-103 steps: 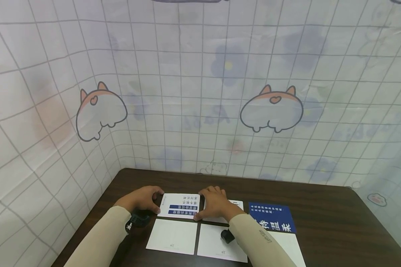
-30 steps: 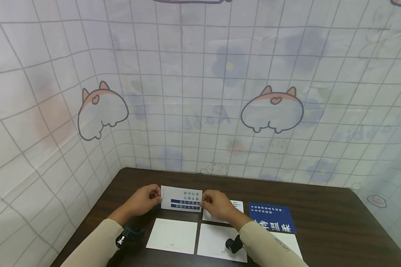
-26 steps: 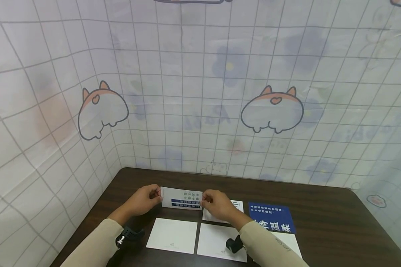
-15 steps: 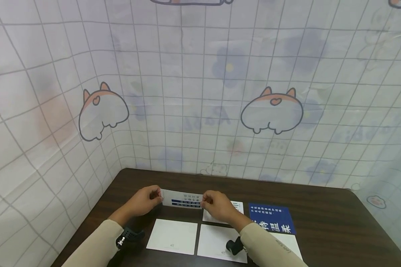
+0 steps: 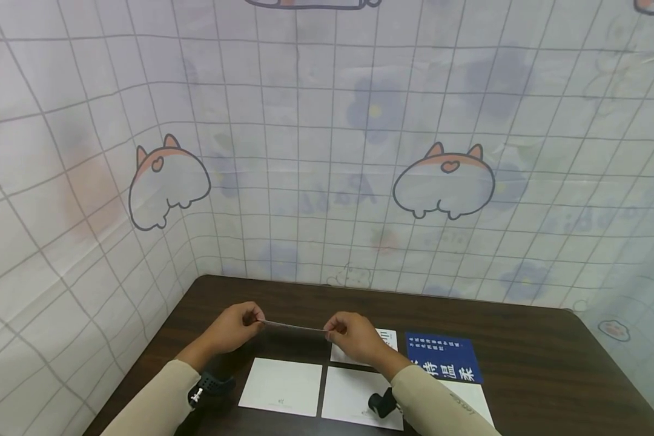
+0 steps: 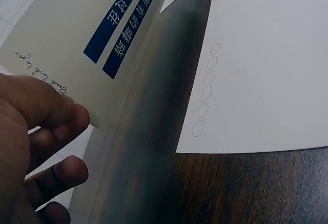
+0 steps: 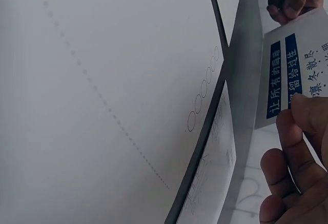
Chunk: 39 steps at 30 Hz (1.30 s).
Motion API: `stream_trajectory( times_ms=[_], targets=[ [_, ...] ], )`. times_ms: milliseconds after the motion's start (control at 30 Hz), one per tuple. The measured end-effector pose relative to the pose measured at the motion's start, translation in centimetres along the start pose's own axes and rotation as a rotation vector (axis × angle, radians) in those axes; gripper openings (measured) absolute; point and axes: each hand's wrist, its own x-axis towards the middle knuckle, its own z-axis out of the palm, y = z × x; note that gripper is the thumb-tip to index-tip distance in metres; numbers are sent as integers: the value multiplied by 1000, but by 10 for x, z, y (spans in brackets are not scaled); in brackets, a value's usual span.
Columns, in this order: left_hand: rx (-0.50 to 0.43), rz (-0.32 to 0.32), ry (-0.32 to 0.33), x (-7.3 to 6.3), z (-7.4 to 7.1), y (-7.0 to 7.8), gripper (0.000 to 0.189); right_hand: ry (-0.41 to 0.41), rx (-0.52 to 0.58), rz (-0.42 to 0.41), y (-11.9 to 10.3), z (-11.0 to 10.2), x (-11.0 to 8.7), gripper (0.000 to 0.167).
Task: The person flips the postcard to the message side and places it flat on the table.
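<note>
A white postcard (image 5: 294, 327) with blue bands of characters is stretched between both hands above the table. Its left end is pinched by the thumb and fingers of my left hand (image 5: 231, 328), its right end by my right hand (image 5: 356, 336). From the head it shows only as a thin line, edge-on. Its printed face shows in the left wrist view, where the postcard (image 6: 66, 39) stands steeply tilted. Below the hands lie two blank-faced cards, a left one (image 5: 280, 387) and a right one (image 5: 349, 390). Another printed white card (image 5: 388, 340) is partly hidden behind my right hand.
To the right lies a blue card (image 5: 441, 357) with white characters, above a white card (image 5: 471, 396) partly covered by my right sleeve. All rest on a dark wooden table (image 5: 550, 363). A patterned grid curtain (image 5: 327, 242) hangs behind the table's far edge.
The postcard lay flat on the table in the oldest frame; both hands lifted it by its ends. Since then it has tilted until its printed face turned out of the head view.
</note>
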Motion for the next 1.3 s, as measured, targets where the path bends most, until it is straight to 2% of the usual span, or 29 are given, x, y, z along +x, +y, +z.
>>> stream_trajectory(
  times_ms=[467, 700, 800, 1133, 1300],
  targets=[
    [-22, 26, 68, -2, 4, -3, 11, 18, -11, 32, 1, 1, -2, 10],
    [-41, -58, 70, -1, 5, -1, 12, 22, -7, 36, 1, 1, -2, 11],
    [-46, -75, 68, -2, 6, -1, 12, 19, -1, 34, 2, 2, -2, 11],
    [-48, 3, 37, -3, 7, -6, 7, 20, 5, 29, 4, 4, 0, 13],
    [-44, 9, 39, -1, 9, -9, 10, 10, 18, 44, 5, 7, 1, 10]
  ],
)
